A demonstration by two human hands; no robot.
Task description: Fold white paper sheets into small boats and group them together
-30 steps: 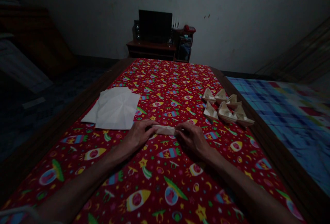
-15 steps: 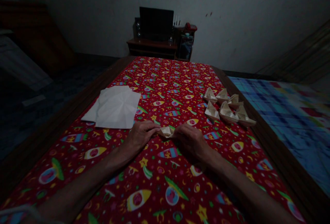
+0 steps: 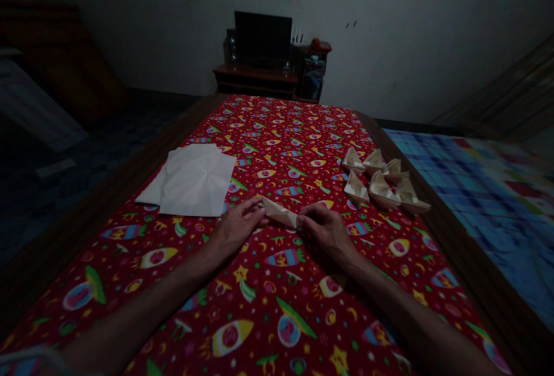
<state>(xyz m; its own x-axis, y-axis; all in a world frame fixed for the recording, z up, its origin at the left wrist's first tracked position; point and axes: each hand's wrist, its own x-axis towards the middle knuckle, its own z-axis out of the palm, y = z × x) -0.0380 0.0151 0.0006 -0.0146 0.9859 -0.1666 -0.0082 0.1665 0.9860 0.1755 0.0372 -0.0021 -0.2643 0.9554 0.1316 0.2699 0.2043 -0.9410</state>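
Observation:
A small folded paper boat (image 3: 280,213) lies slantwise between my hands, low over the red patterned cloth (image 3: 277,284). Its left end is pinched by the thumb and fingers of my left hand (image 3: 237,224). At its right end, the thumb and fingertips of my right hand (image 3: 328,228) close on the paper. To the right stand several finished paper boats (image 3: 381,188) in two rows. Left of my hands lies a stack of pale paper sheets (image 3: 197,183), the top one marked with creases fanning from its middle.
The cloth covers a long table with a dark wooden edge (image 3: 450,249). Beyond its far end stand a black monitor (image 3: 263,38), a speaker and a red telephone (image 3: 320,45). A blue checked sheet (image 3: 467,191) spreads at the right. The room is dim.
The paper boat has turned from end-on between my fingers to a slant, showing more of its long side. Both hands have shifted their grip and their fingers have opened slightly.

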